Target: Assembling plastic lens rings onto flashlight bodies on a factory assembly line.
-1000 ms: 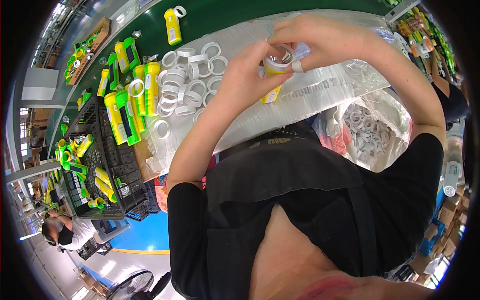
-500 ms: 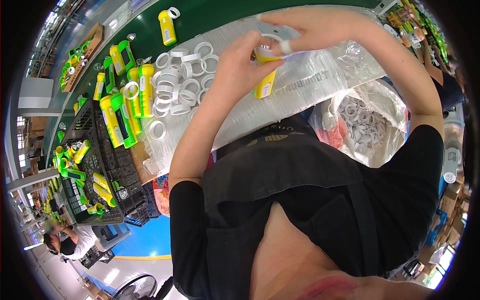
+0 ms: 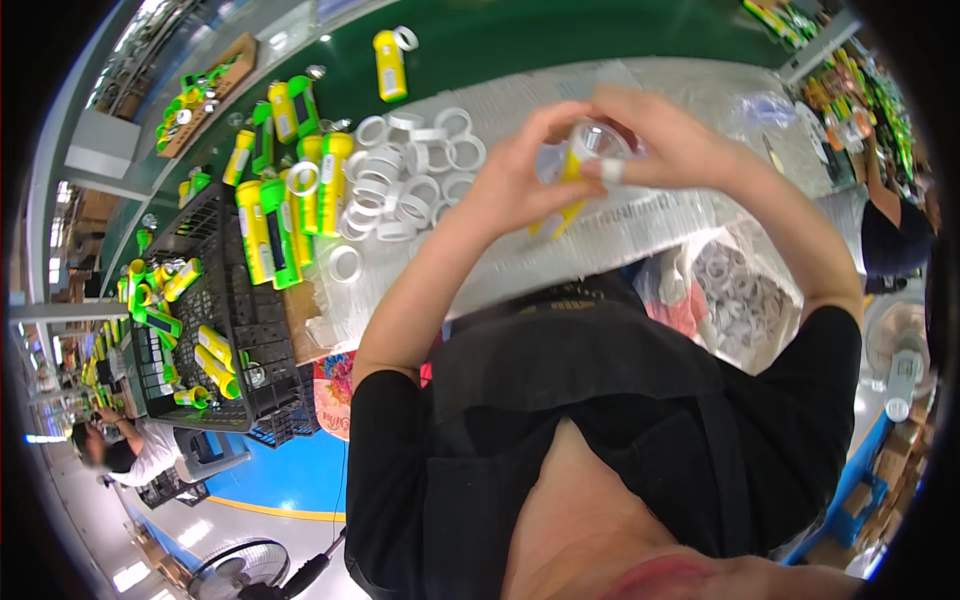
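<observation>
Both hands are raised over the plastic-covered part of the table around one yellow flashlight (image 3: 572,190). My left hand (image 3: 515,175) is wrapped round its body, thumb across the front. My right hand (image 3: 665,145) closes on its wide head from the other side, and a white band circles the thumb. The clear, shiny lens end (image 3: 603,140) points up between the fingers. The flashlight leans, its lower end toward the left. A pile of white rings (image 3: 385,185) lies just left of my left forearm.
Yellow and green flashlights (image 3: 257,232) stand left of the rings, beside a black crate (image 3: 225,320) holding more. One yellow flashlight (image 3: 390,68) with a ring lies at the back. A white sack (image 3: 690,275) of rings is at the table's front edge. Another person (image 3: 890,225) is at right.
My right hand has closed in on the flashlight's head, fingers now bent round it. The flashlight leans more than before. The whole view has shifted slightly, moving the scene rightward.
</observation>
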A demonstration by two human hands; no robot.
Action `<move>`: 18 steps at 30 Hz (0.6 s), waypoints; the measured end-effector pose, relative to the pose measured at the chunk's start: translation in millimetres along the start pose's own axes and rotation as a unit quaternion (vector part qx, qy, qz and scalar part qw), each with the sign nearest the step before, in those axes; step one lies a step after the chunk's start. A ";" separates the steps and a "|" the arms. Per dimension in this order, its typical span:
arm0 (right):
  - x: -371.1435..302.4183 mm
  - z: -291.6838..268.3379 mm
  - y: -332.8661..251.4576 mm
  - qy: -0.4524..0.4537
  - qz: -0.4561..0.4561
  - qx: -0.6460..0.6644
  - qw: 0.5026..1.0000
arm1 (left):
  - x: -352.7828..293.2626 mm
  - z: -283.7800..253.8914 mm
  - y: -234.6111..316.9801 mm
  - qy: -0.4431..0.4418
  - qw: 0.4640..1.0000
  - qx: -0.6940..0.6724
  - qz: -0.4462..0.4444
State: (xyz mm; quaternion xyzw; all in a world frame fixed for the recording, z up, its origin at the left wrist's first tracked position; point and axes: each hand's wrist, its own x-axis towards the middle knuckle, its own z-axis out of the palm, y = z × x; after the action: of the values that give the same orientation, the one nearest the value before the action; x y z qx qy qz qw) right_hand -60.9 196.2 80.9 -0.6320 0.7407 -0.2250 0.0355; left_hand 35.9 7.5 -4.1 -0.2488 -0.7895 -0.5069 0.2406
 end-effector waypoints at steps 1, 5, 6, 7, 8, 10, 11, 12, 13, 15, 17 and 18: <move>-2.9 -4.6 -5.9 0.041 0.017 0.046 0.998 | 2.5 -10.2 6.6 -0.039 0.997 -0.011 -0.061; -5.4 -22.6 -12.8 0.148 -0.097 0.043 0.983 | 7.1 -37.6 27.1 -0.241 0.867 -0.348 -0.263; 1.5 -23.3 -6.7 0.154 -0.172 -0.005 0.973 | 14.4 -45.1 36.3 -0.324 0.815 -0.324 -0.356; 5.4 -16.2 1.8 0.173 -0.164 0.007 0.971 | 18.4 -47.0 23.2 -0.312 0.824 -0.314 -0.354; 8.9 0.3 16.8 0.191 -0.150 0.020 0.970 | 21.5 -41.9 -1.1 -0.223 0.943 -0.124 -0.212; 37.5 38.8 68.8 0.282 0.154 0.101 0.942 | 54.2 -39.2 -37.5 -0.141 0.968 0.097 -0.185; 53.6 55.6 106.1 0.334 0.147 0.101 0.926 | 77.9 -42.4 -56.5 -0.172 0.941 0.124 -0.263; 66.4 67.2 129.6 0.333 0.143 0.105 0.926 | 84.4 -45.1 -83.7 -0.174 0.936 0.158 -0.262; 81.2 74.9 152.6 0.331 0.166 0.065 0.927 | 88.0 -52.0 -115.2 -0.174 0.930 0.195 -0.259; 106.4 77.1 186.1 0.358 0.214 0.026 0.908 | 98.0 -83.7 -153.8 -0.138 0.927 0.313 -0.155; 129.3 69.1 222.5 0.404 0.284 0.012 0.870 | 98.5 -125.8 -189.8 -0.001 0.891 0.435 -0.131; 127.5 66.2 260.5 0.429 0.319 0.004 0.845 | 107.0 -139.6 -209.8 -0.012 0.847 0.509 -0.151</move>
State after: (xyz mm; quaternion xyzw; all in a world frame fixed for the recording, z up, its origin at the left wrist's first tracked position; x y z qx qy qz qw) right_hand -303.6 81.7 -47.4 -0.2016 0.8420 -0.4525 -0.2136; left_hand -161.2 -181.0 -27.6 0.0251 -0.9674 -0.0615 0.2444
